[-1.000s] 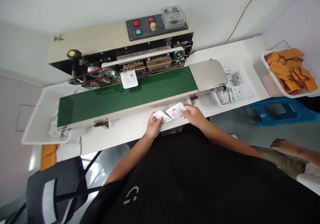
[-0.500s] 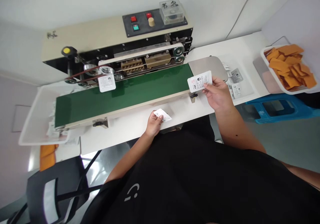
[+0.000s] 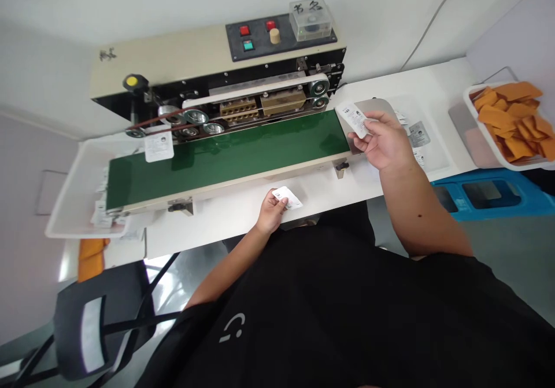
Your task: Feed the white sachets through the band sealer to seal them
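Note:
Between the thumb and fingers of my right hand [image 3: 384, 139] is a small white printed sachet [image 3: 352, 118], tilted over the metal plate [image 3: 377, 108] at the right end of the sealing machine [image 3: 191, 55]. My left hand [image 3: 272, 211] pinches another white sachet [image 3: 288, 198] low in front of the green conveyor belt [image 3: 243, 154]; I cannot tell whether it is one or a small stack. A third sachet [image 3: 158, 147] hangs at the left rollers of the machine, above the belt's left part.
At the belt's left end stands a white bin [image 3: 65, 203] with sachets inside. More sachets [image 3: 418, 134] lie in a clear tray behind my right hand. A tub of orange packets [image 3: 511, 116] is at far right, above a blue stool [image 3: 498, 197]. A black chair [image 3: 104, 318] stands lower left.
My right hand has raised its sachet and turned it from nearly level to steeply slanted, over the metal plate. The sachet at the rollers has travelled left. My left hand keeps its hold.

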A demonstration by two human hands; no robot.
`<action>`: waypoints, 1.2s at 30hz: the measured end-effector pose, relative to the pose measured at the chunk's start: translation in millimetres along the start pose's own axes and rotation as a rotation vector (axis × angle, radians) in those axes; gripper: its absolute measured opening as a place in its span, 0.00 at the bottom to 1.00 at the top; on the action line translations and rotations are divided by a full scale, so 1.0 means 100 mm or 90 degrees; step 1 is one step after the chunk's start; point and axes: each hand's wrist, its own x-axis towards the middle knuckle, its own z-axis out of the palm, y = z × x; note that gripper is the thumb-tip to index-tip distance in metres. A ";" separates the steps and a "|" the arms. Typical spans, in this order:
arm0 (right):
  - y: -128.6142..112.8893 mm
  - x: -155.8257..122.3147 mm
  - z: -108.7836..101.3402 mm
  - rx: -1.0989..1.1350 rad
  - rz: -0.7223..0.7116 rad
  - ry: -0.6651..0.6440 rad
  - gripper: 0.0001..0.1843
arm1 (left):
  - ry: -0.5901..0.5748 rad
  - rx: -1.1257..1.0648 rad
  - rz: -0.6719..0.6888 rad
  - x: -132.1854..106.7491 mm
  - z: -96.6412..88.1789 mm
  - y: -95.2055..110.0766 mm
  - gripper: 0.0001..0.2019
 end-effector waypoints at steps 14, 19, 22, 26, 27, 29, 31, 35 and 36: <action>0.00 0.55 0.37 -0.072 -0.008 -0.003 0.18 | 0.003 0.004 0.002 -0.03 0.02 0.00 0.27; 0.05 0.55 0.66 -0.110 0.048 -0.073 0.19 | -0.002 0.003 -0.007 -0.03 0.03 0.00 0.28; 0.06 0.39 0.70 -0.144 -0.008 -0.095 0.21 | -0.009 0.007 -0.006 -0.02 0.03 -0.02 0.27; 0.21 -0.20 0.64 -0.217 -0.225 -0.035 0.16 | 0.012 0.014 0.001 -0.02 0.03 -0.04 0.27; 0.29 -0.39 0.62 -0.255 -0.253 -0.054 0.15 | 0.016 0.016 0.000 -0.03 0.04 -0.04 0.27; 0.52 -0.73 0.58 -0.367 -0.247 -0.164 0.14 | 0.017 0.017 0.001 -0.03 0.06 -0.03 0.27; 0.80 -1.00 0.56 -0.480 -0.182 -0.300 0.15 | 0.009 0.017 0.012 -0.03 0.08 -0.02 0.26; 1.30 -1.24 0.51 -0.531 -0.046 -0.387 0.12 | -0.021 0.036 0.027 -0.04 0.09 -0.02 0.24; 1.38 -1.26 0.50 -0.518 -0.032 -0.368 0.11 | -0.023 0.045 0.029 -0.04 0.08 -0.03 0.24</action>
